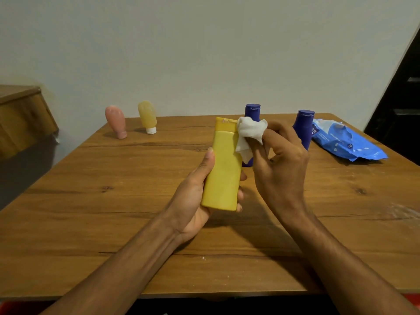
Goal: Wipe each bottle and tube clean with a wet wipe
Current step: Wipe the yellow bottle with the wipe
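Observation:
My left hand (196, 192) grips a yellow bottle (223, 169) around its lower half, holding it upright above the wooden table (91, 201). My right hand (279, 160) pinches a crumpled white wet wipe (248, 133) and presses it against the bottle's upper right side, near the cap. Two dark blue bottles stand behind: one (252, 111) mostly hidden by the wipe and yellow bottle, the other (303, 128) just past my right hand. A pink tube (115, 121) and a pale yellow tube (147, 117) stand cap-down at the far left.
A blue pack of wet wipes (347, 142) lies at the table's far right, its flap open. A wooden piece of furniture (20, 114) stands off the left side. A white wall runs behind the table's far edge.

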The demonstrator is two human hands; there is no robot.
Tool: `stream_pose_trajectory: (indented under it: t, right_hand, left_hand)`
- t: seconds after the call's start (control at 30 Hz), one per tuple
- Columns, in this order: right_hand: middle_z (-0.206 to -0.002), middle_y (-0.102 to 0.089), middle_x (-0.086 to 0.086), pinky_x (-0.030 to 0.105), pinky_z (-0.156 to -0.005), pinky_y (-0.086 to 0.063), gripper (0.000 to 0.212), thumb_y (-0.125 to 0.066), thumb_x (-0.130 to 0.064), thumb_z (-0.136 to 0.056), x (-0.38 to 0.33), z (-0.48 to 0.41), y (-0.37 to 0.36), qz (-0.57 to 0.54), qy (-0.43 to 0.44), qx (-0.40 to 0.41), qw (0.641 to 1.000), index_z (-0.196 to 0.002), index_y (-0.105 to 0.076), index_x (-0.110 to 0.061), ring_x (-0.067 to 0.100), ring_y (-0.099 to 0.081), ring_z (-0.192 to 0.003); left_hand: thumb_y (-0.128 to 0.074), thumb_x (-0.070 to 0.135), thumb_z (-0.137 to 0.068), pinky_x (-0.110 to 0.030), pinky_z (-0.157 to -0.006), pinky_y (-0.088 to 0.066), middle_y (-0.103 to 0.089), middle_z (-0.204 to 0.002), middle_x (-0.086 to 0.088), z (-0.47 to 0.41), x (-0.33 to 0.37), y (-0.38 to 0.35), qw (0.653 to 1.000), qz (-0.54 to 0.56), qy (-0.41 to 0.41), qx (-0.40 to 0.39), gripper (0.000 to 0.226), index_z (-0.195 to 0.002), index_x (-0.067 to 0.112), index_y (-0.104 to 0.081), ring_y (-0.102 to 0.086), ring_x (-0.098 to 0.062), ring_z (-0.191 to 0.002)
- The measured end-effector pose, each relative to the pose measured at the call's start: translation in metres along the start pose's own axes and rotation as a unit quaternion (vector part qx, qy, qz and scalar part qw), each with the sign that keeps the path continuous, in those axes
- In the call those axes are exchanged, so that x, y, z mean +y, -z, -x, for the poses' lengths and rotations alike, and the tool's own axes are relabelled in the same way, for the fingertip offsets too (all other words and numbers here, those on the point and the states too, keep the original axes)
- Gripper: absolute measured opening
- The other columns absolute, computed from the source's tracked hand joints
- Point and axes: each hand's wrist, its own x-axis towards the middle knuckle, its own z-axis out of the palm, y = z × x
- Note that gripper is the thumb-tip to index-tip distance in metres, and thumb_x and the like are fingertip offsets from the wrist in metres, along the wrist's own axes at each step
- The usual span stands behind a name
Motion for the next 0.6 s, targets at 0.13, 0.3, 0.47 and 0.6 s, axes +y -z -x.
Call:
stream_pose_trajectory:
  t: [0.13,0.3,0.47,0.6]
  right_hand:
    - [-0.100,-0.057,-0.006,0.048,-0.067,-0.048,0.018,-0.064,-0.008,-0.086,0.0008,0.0008,-0.0015,-0.006,-0.011,0.000,1.000,-0.104,-0.069,-0.010,0.019,-0.055,-0.084]
    - [-0.099,-0.061,0.003,0.049,-0.066,-0.048,0.015,-0.063,-0.008,-0.086,0.0021,0.0009,-0.0022,-0.004,-0.018,-0.010,1.000,-0.100,-0.068,-0.006,0.017,-0.055,-0.084]
    - [-0.099,-0.059,-0.002,0.048,-0.067,-0.049,0.015,-0.063,-0.010,-0.087,0.0022,0.0005,-0.0029,-0.018,-0.038,-0.003,0.999,-0.101,-0.068,-0.007,0.014,-0.055,-0.085]
    - [-0.103,-0.062,0.003,0.047,-0.068,-0.050,0.011,-0.065,-0.008,-0.084,-0.0048,0.0066,-0.0046,-0.012,-0.014,-0.034,0.999,-0.095,-0.069,-0.007,0.013,-0.055,-0.087]
  left_hand:
    - [-0.043,0.055,-0.093,-0.041,-0.068,-0.054,-0.067,-0.099,-0.014,0.0009,0.0010,-0.0005,1.000,0.004,0.001,0.000,0.057,-0.124,0.010,-0.060,-0.062,-0.026,-0.077]
    - [-0.046,0.056,-0.092,-0.042,-0.069,-0.054,-0.067,-0.102,-0.016,-0.0007,-0.0010,0.0025,1.000,-0.007,0.002,0.010,0.062,-0.132,0.009,-0.054,-0.063,-0.026,-0.078]
    - [-0.045,0.055,-0.093,-0.042,-0.069,-0.053,-0.067,-0.100,-0.015,-0.0011,-0.0002,0.0027,1.000,-0.019,-0.004,0.011,0.055,-0.128,0.014,-0.057,-0.063,-0.026,-0.077]
    - [-0.043,0.054,-0.094,-0.043,-0.071,-0.052,-0.068,-0.102,-0.015,-0.0013,-0.0004,0.0021,0.999,0.016,-0.014,0.029,0.054,-0.123,0.014,-0.064,-0.063,-0.026,-0.078]
